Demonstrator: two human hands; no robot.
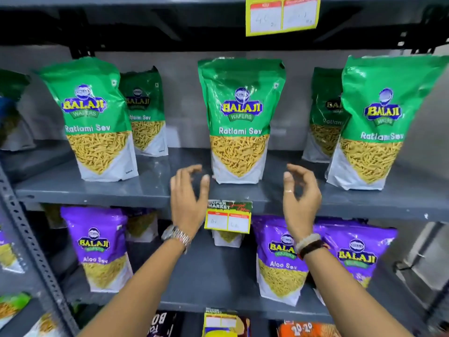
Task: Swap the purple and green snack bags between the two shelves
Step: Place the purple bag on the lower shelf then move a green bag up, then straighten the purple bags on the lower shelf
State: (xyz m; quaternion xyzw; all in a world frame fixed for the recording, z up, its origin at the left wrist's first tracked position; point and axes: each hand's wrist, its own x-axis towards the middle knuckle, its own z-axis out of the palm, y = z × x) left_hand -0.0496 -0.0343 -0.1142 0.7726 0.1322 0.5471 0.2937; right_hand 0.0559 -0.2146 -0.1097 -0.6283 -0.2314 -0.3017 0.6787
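Green snack bag (239, 122) between left hand (188, 203) and right hand (301, 203), fingers spread, empty.

Ratlami Sev bags (239, 122) stand on the upper shelf (145, 188), Aloo Sev bags (97, 249) on the lower shelf (213, 288) beneath; both hands hover before the upper shelf's edge.

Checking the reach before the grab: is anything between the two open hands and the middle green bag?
Nothing visible. The left hand and right hand flank the middle green bag base, with only bare shelf between.
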